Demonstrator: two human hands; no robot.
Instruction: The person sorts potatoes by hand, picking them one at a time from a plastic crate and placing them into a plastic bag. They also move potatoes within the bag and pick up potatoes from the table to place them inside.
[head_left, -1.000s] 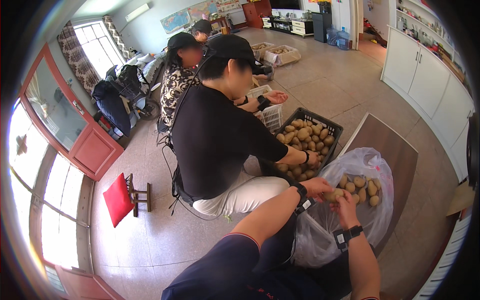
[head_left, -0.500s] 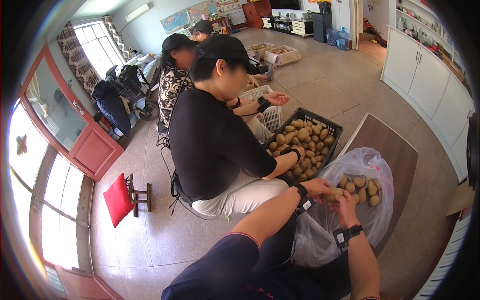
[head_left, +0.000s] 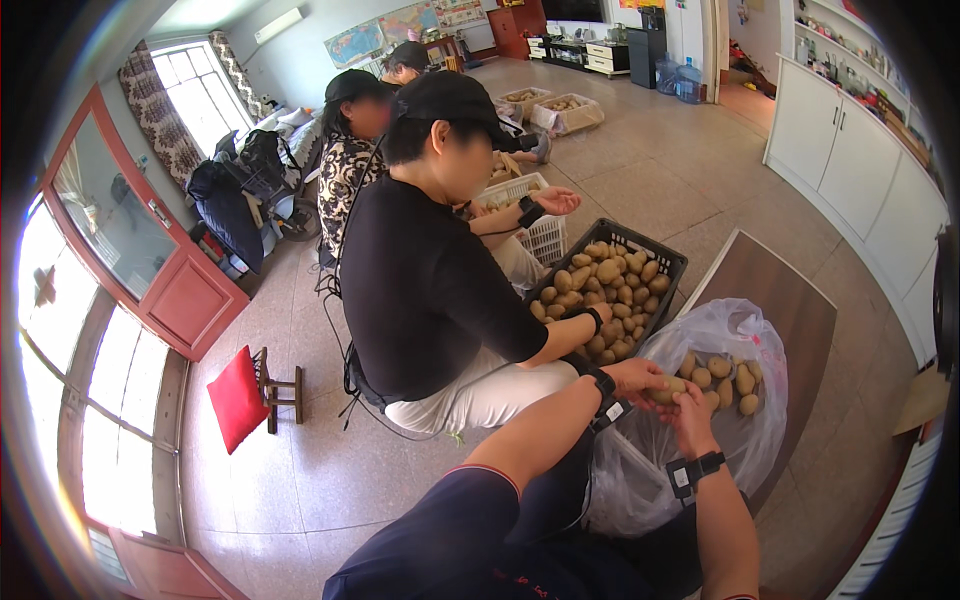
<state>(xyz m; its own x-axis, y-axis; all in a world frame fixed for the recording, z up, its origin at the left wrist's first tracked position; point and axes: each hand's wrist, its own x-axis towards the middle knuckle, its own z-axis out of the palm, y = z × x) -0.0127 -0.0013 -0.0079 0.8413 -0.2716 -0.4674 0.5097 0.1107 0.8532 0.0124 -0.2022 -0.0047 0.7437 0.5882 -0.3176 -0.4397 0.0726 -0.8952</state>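
Note:
My left hand (head_left: pixel 638 378) and my right hand (head_left: pixel 692 424) meet over an open clear plastic bag, both closed on one potato (head_left: pixel 668 392). The fingers of my left hand wrap it from the left, and those of my right hand pinch its near end. Beneath and beyond my hands, the clear plastic bag (head_left: pixel 765 420) is spread open with several loose potatoes (head_left: pixel 720 367) in it. Dark straps with small boxes circle both my wrists.
To my left a seated co-worker in black reaches into a black crate (head_left: pixel 678 262) full of potatoes. Beyond are a white crate (head_left: pixel 545 238) and more people. A brown board (head_left: pixel 790 310) lies under the bag; white cabinets (head_left: pixel 850 150) line the right. A red-seated stool (head_left: pixel 238 400) stands left.
My hands keep hold of the potato in almost the same place. The co-worker's hand in the black crate has shifted slightly among the potatoes.

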